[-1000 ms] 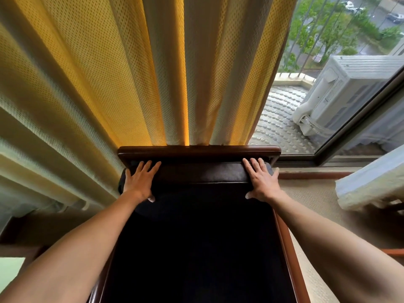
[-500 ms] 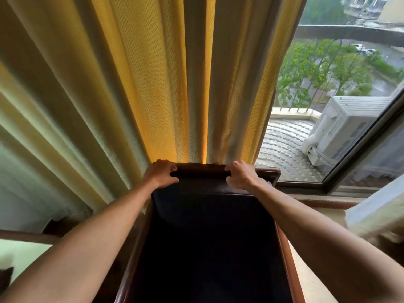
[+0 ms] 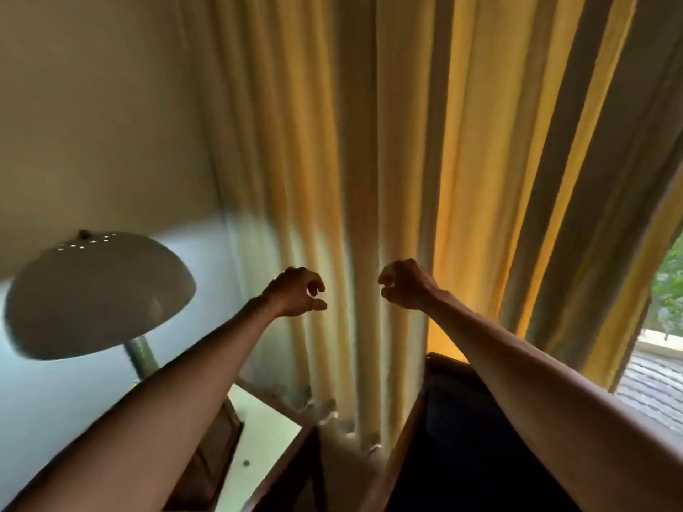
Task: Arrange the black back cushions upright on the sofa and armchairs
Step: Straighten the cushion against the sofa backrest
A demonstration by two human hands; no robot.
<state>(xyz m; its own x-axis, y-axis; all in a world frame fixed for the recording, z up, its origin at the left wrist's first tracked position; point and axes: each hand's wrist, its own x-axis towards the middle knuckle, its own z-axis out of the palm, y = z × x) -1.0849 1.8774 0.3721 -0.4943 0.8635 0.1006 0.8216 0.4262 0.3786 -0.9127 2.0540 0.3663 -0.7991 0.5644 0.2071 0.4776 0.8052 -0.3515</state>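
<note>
My left hand [image 3: 297, 291] and my right hand [image 3: 404, 284] are raised in the air in front of the curtain, a short gap between them. Both have curled fingers and hold nothing. Below my right forearm, at the lower right, is the armchair's dark wooden frame [image 3: 410, 430]. The black back cushion [image 3: 465, 437] sits inside it, partly hidden by my arm. The view is blurred, so I cannot tell how the cushion stands.
Yellow and grey curtains [image 3: 369, 142] fill the background. A domed lamp [image 3: 96, 293] on a stem stands at the left over a pale-topped side table [image 3: 266, 430]. A strip of window [image 3: 661, 364] shows at the right edge.
Both hands have let go of the top of the black cushion and lifted into the air. The view has swung up and to the left, bringing the lamp and side table in.
</note>
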